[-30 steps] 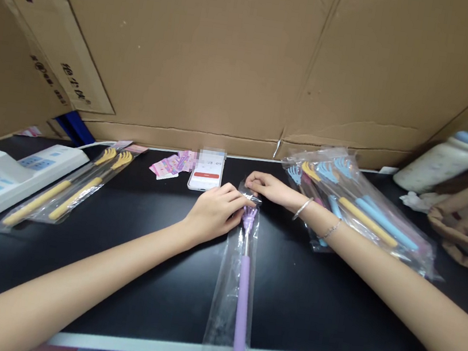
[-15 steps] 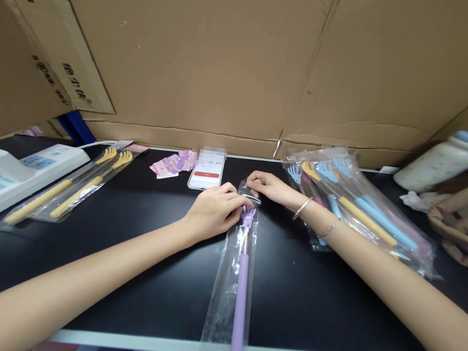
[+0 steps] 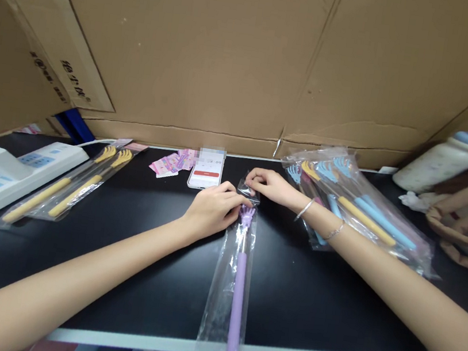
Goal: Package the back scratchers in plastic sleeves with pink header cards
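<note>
Purple plastic marks the thing in front of you: in the head view, a back scratcher [image 3: 238,298] lies inside a see-through bag [image 3: 214,306], its handle pointing towards you and its little claw at the far end. It sits near the middle of the black table [image 3: 148,291], and the lower end of the bag runs out past the pale front edge. Your left hand [image 3: 213,210] rests on the bag's upper part, fingertips just above the claw; you can't tell from here whether it pinches the plastic or only presses it. Your right hand [image 3: 272,187], with two bracelets at the wrist and forearm, has its thumb and fingertips drawn together on the bag's top end.

Just beyond your left hand lies a phone [image 3: 205,176], with pink cards [image 3: 170,164] beside it. Further to your left, two yellow scratchers [image 3: 77,194] in bags lie beside a white power strip [image 3: 51,160]. Beyond your right forearm is a pile of bagged scratchers [image 3: 367,217], mostly blue and yellow, with a white bottle [image 3: 440,164] past it. Cardboard [image 3: 199,48] walls the back.
</note>
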A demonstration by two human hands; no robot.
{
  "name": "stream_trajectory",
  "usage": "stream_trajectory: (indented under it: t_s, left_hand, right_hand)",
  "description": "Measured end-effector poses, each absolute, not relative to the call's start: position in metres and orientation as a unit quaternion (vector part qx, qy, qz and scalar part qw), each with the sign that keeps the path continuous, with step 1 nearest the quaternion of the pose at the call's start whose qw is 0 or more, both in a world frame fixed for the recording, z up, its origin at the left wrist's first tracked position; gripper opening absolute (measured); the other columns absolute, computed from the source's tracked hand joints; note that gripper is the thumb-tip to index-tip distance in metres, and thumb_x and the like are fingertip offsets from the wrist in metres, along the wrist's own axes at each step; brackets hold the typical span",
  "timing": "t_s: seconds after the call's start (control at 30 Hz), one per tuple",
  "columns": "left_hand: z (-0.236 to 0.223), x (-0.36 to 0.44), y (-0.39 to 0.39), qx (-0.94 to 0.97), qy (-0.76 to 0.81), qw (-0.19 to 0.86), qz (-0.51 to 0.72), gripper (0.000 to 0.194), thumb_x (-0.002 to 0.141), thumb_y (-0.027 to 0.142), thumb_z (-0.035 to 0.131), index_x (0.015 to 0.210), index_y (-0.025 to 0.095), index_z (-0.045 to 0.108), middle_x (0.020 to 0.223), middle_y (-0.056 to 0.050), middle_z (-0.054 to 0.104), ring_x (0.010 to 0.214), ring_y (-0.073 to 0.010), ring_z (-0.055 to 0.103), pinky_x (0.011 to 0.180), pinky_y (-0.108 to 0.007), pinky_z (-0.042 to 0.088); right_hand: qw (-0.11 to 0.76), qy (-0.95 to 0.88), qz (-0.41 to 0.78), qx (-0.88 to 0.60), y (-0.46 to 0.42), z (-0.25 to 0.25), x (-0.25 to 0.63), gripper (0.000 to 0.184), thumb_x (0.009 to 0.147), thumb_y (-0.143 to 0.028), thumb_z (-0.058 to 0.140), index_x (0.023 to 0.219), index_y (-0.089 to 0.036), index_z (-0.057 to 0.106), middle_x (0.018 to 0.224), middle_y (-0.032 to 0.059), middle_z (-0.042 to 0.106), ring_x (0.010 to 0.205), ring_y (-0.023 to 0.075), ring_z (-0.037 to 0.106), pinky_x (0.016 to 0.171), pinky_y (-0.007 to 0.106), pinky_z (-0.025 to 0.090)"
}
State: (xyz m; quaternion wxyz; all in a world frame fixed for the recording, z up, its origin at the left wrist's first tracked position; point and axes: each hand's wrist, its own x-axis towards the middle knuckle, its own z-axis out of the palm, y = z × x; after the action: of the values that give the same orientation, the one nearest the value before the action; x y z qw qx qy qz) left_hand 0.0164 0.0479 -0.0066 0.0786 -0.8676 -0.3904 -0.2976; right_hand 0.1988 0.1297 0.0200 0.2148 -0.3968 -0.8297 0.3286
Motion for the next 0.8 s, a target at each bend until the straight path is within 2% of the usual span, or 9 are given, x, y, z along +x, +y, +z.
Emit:
stream_trajectory:
  t_s: [0.13, 0.37, 0.57, 0.8]
  left_hand:
    - [-0.006, 0.017, 0.048, -0.868, -0.389, 0.076, -0.298, 0.026, 0.084, 0.013, 0.048, 0.099, 0.026, 0.066, 0.078, 0.001, 0.065, 0.081, -0.0121, 0.056, 0.062, -0.021, 0.042]
    - [-0.008, 0.015, 0.049, -0.873, -0.387, 0.083, -0.286, 0.026, 0.084, 0.013, 0.047, 0.1, 0.025, 0.064, 0.079, 0.001, 0.064, 0.082, -0.0125, 0.055, 0.061, -0.021, 0.041]
    - [-0.009, 0.015, 0.05, -0.873, -0.384, 0.096, -0.285, 0.03, 0.083, 0.008, 0.045, 0.099, 0.025, 0.063, 0.08, 0.001, 0.063, 0.081, -0.0117, 0.055, 0.062, -0.021, 0.042]
    - [-0.008, 0.015, 0.049, -0.875, -0.383, 0.089, -0.281, 0.03, 0.083, 0.009, 0.045, 0.1, 0.025, 0.064, 0.079, 0.001, 0.062, 0.079, -0.0116, 0.054, 0.062, -0.02, 0.042]
  right_hand:
    - [0.201, -0.836, 0.339, -0.383, 0.128, 0.025, 0.2, 0.016, 0.079, -0.032, 0.051, 0.08, -0.016, 0.054, 0.062, -0.0006, 0.06, 0.058, 0.0108, 0.052, 0.061, 0.023, 0.037]
    - [0.186, -0.853, 0.289, -0.392, 0.123, 0.028, 0.199, 0.009, 0.083, -0.024, 0.046, 0.08, -0.017, 0.05, 0.068, 0.0017, 0.065, 0.062, 0.0119, 0.056, 0.064, 0.023, 0.039]
    - [0.191, -0.864, 0.272, -0.379, 0.122, 0.03, 0.197, 0.009, 0.079, -0.022, 0.051, 0.085, -0.017, 0.054, 0.071, 0.0008, 0.064, 0.064, 0.0119, 0.057, 0.064, 0.022, 0.038]
    - [0.129, -0.881, 0.204, -0.407, 0.115, 0.038, 0.195, 0.009, 0.075, -0.013, 0.051, 0.08, -0.018, 0.056, 0.062, -0.003, 0.065, 0.061, 0.0116, 0.057, 0.069, 0.024, 0.034]
